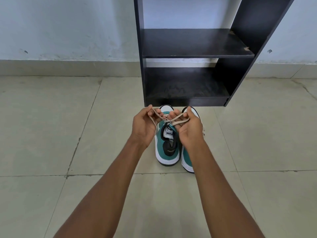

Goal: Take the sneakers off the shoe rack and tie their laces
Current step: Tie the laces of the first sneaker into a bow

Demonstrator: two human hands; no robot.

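Observation:
Two green-and-white sneakers stand side by side on the tiled floor, toes toward the black shoe rack (188,54). The left sneaker (167,152) is in plain view; the right sneaker (186,158) is largely hidden by my right forearm. My left hand (145,126) pinches a loop of the beige lace (173,121) of the left sneaker. My right hand (190,127) holds the other loop of that lace. The two loops cross over the sneaker's tongue between my hands.
Both shelves of the rack hold nothing. It stands against a pale wall (68,28). The floor tiles (51,134) spread wide to the left, right and front of the sneakers.

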